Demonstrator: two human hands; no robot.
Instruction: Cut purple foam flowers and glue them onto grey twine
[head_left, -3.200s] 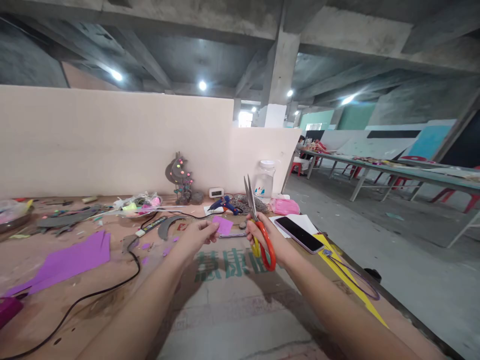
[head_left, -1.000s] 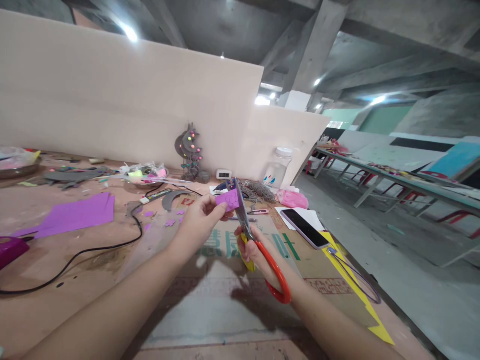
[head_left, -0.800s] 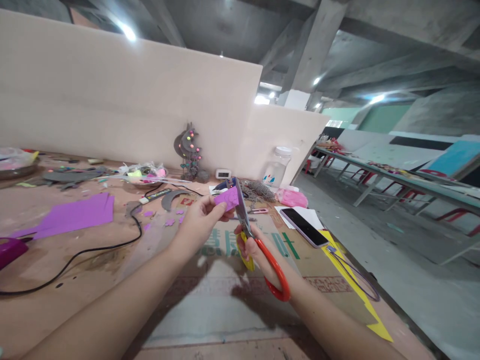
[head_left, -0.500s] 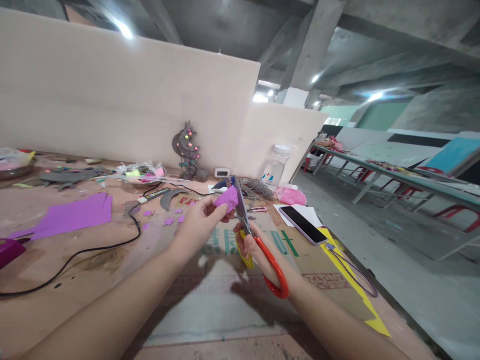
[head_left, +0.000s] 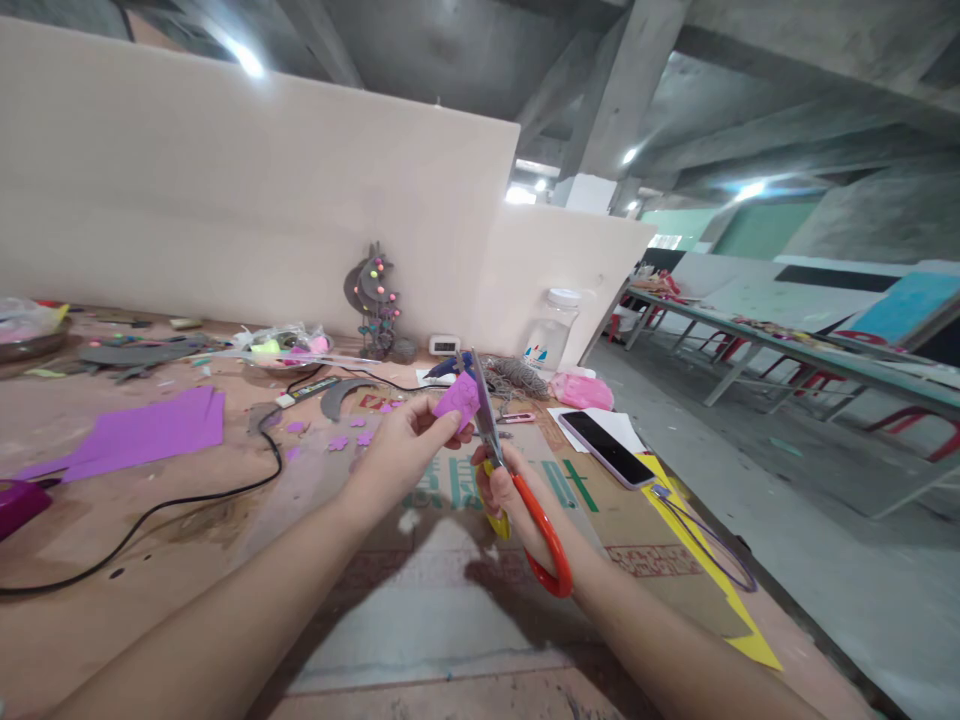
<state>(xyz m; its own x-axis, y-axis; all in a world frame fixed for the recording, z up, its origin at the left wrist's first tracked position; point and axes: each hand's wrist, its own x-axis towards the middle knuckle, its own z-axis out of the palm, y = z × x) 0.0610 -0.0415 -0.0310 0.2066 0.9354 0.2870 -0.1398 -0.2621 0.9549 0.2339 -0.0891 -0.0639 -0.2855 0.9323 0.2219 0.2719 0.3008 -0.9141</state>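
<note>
Between the thumb and fingers of my left hand [head_left: 412,440] is a small piece of purple craft foam or felt [head_left: 457,398], with faint outlines on its face. My right hand [head_left: 510,490] grips a pair of scissors [head_left: 546,540] with one red and one yellow handle loop. The blades point away from me, slightly parted, at the right edge of the purple piece. Small purple flower cutouts [head_left: 338,443] lie on the table just left of my left hand. Larger purple sheets [head_left: 161,430] are farther left.
A printed cardboard sheet [head_left: 645,560] lies under my hands. To the right are a phone [head_left: 606,449] and yellow paper [head_left: 750,640]. Behind stand a clear jar [head_left: 551,330], grey yarn [head_left: 517,377] and a grey moon decoration [head_left: 375,300]. A black cable [head_left: 187,497] crosses the left side.
The purple piece has turned slightly in my left fingers and shifted a little to the right. The scissor blades have opened slightly; both hands keep their holds.
</note>
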